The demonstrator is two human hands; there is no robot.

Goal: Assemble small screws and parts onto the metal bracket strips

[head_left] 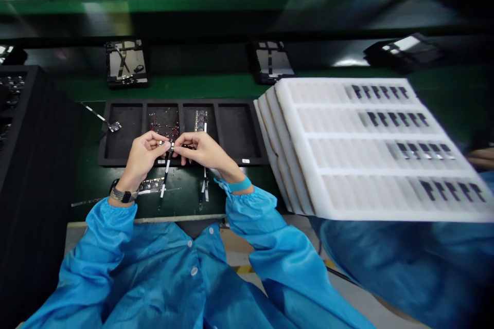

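My left hand (143,157) and my right hand (204,150) meet over the front edge of a black compartment tray (181,161). Their fingertips pinch a small circuit board from either side, and its black-and-white flex cable (165,177) hangs down towards me. Fingers cover most of the board. Just behind them, small parts with red wires (165,119) fill one compartment. A strip of circuit boards (200,119) lies in the compartment to the right. Under my left wrist is another board strip (152,185), and a second flex cable (203,190) rests on the green table below my right hand.
Stacked white foam trays (304,164) holding rows of black parts stand at the right. A tall black foam stack (36,164) borders the left. A loose board with a cable (115,126) overlaps the tray's left edge. Device units (127,64) sit along the back.
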